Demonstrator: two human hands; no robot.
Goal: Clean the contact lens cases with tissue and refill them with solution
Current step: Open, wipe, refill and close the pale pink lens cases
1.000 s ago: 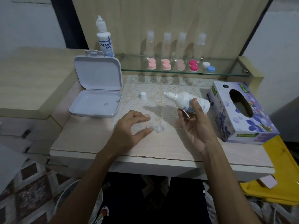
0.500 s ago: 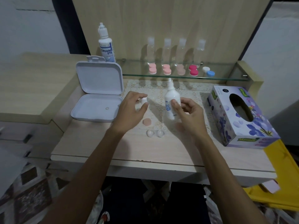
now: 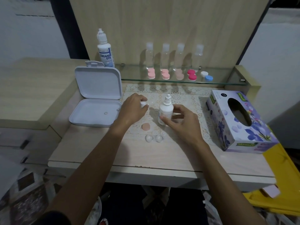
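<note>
A small white solution bottle (image 3: pixel 165 109) stands upright on the lace mat, uncapped, and my right hand (image 3: pixel 181 122) grips its lower body. My left hand (image 3: pixel 133 109) pinches the bottle's small white cap (image 3: pixel 143 104) just left of the bottle. In front of both hands lies an open clear lens case (image 3: pixel 154 138) with two wells. A pink lid (image 3: pixel 145 127) lies flat just behind the case. A floral tissue box (image 3: pixel 238 122) stands to the right.
An open white plastic box (image 3: pixel 95 111) sits at the left. On the glass shelf (image 3: pixel 219 82) behind stand a large Dream Eye bottle (image 3: pixel 105 51), several clear bottles and several pink, red and blue-white lens cases. A yellow bag (image 3: pixel 279 184) lies at the lower right.
My right hand turned the bottle from tilted to upright and set it on the mat. My left hand moved from beside the lens case back to the cap and took hold of it.
</note>
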